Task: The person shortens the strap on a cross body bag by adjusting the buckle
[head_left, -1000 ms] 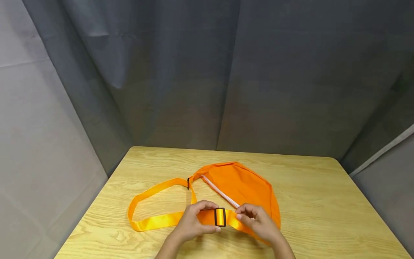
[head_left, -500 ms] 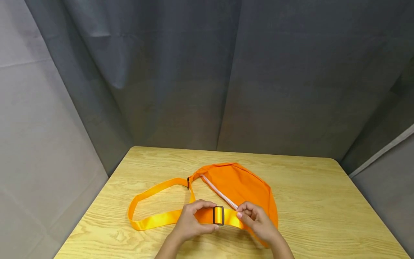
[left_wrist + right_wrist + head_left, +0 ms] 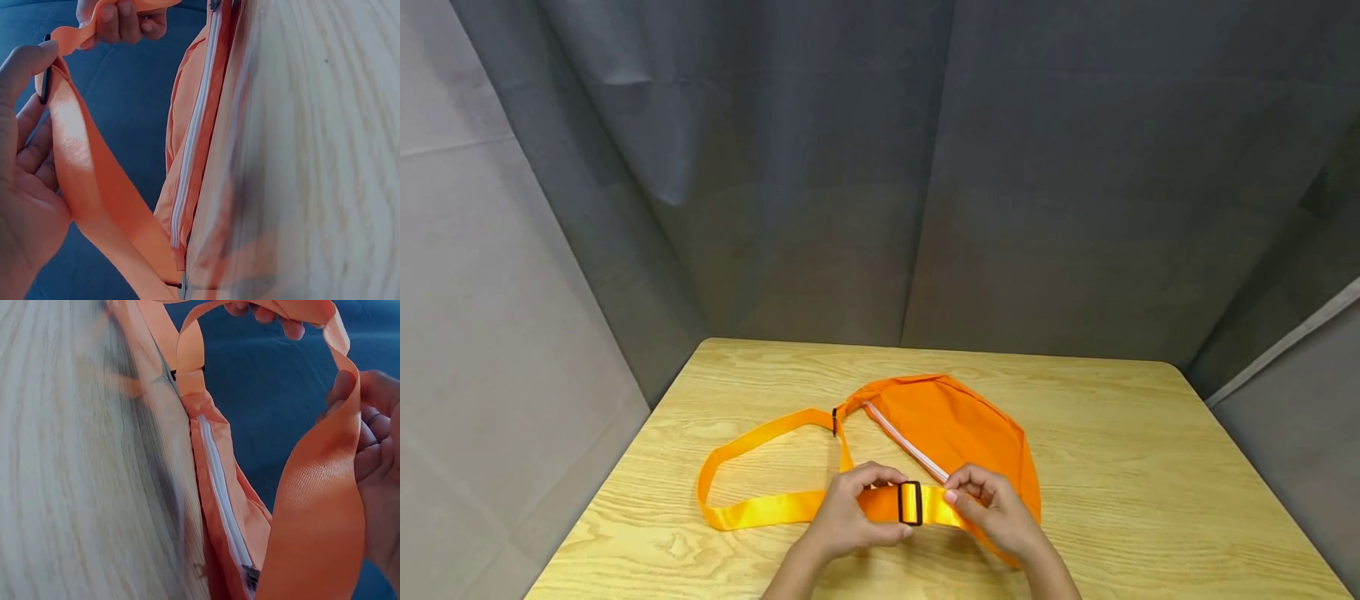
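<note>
An orange bag (image 3: 955,421) with a white zipper (image 3: 906,442) lies on the wooden table. Its orange strap (image 3: 767,510) loops out to the left and back in front of the bag. My left hand (image 3: 847,512) holds the black strap slider (image 3: 910,503) by its top and bottom edges, between finger and thumb. Just right of it, my right hand (image 3: 994,510) pinches the strap between thumb and forefinger. In the left wrist view the strap (image 3: 78,131) hangs down from the slider. The right wrist view shows the strap (image 3: 319,494) passing through the right fingers.
A small black ring (image 3: 834,422) joins the strap to the bag's left corner. The wooden table (image 3: 1150,467) has rounded far corners. Dark grey curtains (image 3: 820,167) hang behind it, and lighter grey cloth (image 3: 497,333) stands at the left.
Both hands keep their hold on slider and strap. Bag, strap and hands shift only slightly in the view.
</note>
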The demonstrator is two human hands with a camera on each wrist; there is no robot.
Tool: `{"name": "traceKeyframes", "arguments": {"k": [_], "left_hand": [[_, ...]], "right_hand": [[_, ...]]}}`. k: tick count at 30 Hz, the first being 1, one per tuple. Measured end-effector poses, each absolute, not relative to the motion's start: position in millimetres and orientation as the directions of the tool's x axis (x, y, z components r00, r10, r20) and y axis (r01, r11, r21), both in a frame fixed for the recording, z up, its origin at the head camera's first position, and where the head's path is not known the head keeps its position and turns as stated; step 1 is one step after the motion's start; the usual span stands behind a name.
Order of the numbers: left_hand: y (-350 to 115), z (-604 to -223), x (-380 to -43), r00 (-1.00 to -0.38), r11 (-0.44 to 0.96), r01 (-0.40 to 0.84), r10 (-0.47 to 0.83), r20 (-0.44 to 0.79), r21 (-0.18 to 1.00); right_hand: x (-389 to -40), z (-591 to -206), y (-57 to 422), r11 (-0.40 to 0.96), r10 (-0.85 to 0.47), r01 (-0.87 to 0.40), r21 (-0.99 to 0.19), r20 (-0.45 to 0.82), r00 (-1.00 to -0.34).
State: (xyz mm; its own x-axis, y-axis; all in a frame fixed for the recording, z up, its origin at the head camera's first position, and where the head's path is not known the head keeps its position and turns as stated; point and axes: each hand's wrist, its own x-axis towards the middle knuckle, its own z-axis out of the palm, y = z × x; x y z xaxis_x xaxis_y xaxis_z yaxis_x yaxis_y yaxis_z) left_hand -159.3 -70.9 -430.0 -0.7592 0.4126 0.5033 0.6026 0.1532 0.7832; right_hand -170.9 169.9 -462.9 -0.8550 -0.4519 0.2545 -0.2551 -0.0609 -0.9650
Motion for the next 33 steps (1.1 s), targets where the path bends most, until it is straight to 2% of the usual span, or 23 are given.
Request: {"name": "traceKeyframes", "arguments": {"k": [4, 9, 17, 23, 29, 33], "left_hand": [[-71.6, -427.4, -159.6, -0.754, 0.151, 0.614, 0.405, 0.518, 0.775], [-70.1, -444.0, -165.8, -0.728, 0.156, 0.642, 0.431, 0.533, 0.751], [-68.4, -458.3, -169.7, -0.755, 0.176, 0.602, 0.443, 0.483, 0.779], [-65.8, -459.9, -168.9, -0.761, 0.169, 0.583, 0.456, 0.461, 0.795], [-66.6, -444.9, -164.7, -0.76, 0.166, 0.59, 0.443, 0.475, 0.79], [-67.9, -428.4, -159.0, -0.746, 0.153, 0.606, 0.45, 0.491, 0.781]], "right_hand": [[-170.8, -461.0, 171.3, -0.111, -0.47, -0.224, -0.968, 0.25, -0.847], [-170.6, -462.9, 169.0, -0.127, -0.495, -0.222, -0.967, 0.256, -0.83], [-169.2, -459.5, 166.8, -0.04, -0.489, -0.257, -0.966, 0.243, -0.838], [-170.6, -458.6, 162.6, -0.081, -0.541, -0.246, -0.966, 0.25, -0.803], [-169.9, -459.8, 171.7, -0.027, -0.562, -0.164, -0.986, 0.15, -0.813], [-169.2, -462.1, 177.5, 0.034, -0.561, -0.17, -0.985, 0.122, -0.819]]}}
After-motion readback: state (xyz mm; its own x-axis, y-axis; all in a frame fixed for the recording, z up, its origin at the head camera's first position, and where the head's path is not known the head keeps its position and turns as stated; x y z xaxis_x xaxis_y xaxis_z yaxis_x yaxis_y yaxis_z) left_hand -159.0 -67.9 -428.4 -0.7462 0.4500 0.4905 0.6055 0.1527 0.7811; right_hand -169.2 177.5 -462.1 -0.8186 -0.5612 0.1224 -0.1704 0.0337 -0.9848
